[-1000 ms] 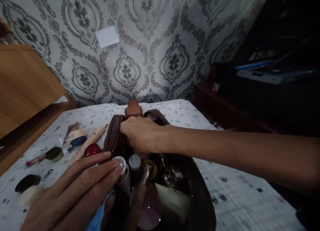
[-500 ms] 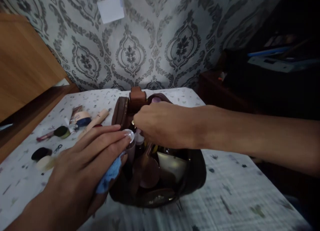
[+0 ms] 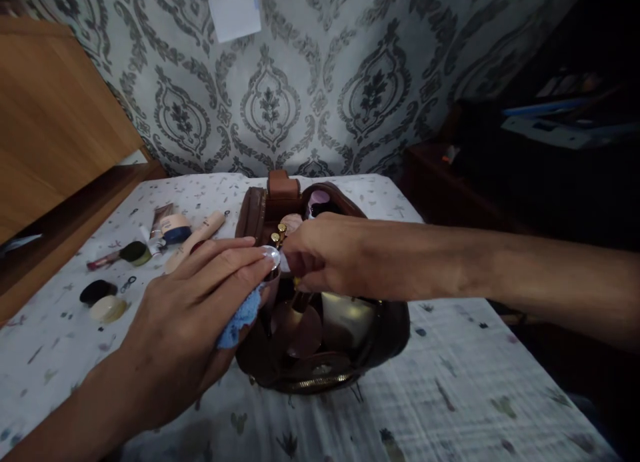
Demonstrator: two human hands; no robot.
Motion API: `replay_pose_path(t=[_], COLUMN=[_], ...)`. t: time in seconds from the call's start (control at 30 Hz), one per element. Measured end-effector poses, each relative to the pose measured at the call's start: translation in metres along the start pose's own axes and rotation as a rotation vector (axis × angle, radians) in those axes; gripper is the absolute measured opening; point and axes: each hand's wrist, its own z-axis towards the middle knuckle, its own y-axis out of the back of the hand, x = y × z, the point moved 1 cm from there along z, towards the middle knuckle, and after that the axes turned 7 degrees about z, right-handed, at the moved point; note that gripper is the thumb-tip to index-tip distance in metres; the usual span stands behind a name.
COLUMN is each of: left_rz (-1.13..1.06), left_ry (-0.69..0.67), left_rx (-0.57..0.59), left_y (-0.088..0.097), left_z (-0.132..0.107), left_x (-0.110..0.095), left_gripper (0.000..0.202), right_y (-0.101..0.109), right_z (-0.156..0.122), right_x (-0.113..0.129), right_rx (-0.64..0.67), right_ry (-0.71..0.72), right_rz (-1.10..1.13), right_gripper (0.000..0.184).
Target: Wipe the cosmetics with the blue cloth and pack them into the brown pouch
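Speckled white bedding lies right under my hands. My left hand is half closed, its fingers reaching over to a clear-capped bottle, with a blue cloth bunched beneath them. My right hand comes across from the other side, fingers curled in and tips pinching that same cap, so the two hands nearly meet there. The bottle stands at the front of an open brown leather cosmetic bag with a gold zip, directly below my right wrist. Packed inside are gold-topped bottles, a pale metallic pouch and something pink at the back (too shadowed to name). Laid out on the bedding to my left are a beige tube, a squeezed tube, a small green jar, a black puff and a cream sponge. Farther off, a wooden cabinet stands at left, against damask wallpaper with a white paper note stuck on it.
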Motion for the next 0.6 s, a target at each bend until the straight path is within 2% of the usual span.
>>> replay_pose_path(t=[0.1,0.23,0.37,0.47,0.6], left_rz=[-0.005,0.033,0.08,0.07,0.068], left_ry=[-0.001,-0.008,-0.022,0.006,0.069], left_rx=[-0.005,0.008,0.011,0.005,-0.024], left_y=[0.0,0.001,0.0,-0.003,-0.006], left_z=[-0.001,-0.004,-0.007,-0.011,-0.018], left_x=[0.0,0.003,0.005,0.006,0.006], left_gripper=[0.039,0.042,0.041,0.042,0.044], right_y=[-0.003,-0.005,0.008,0.027,0.04], right_z=[-0.009,-0.021,-0.036,-0.053,-0.069], right_x=[0.006,0.007,-0.002,-0.011,-0.025], right_rx=[0.013,-0.046,-0.139,-0.319,-0.706], right_ry=[0.016,0.048,0.083,0.064,0.084], right_rz=[0.115,0.252,0.452,0.448,0.373], right_gripper=[0.009,0.013,0.008,0.012,0.015])
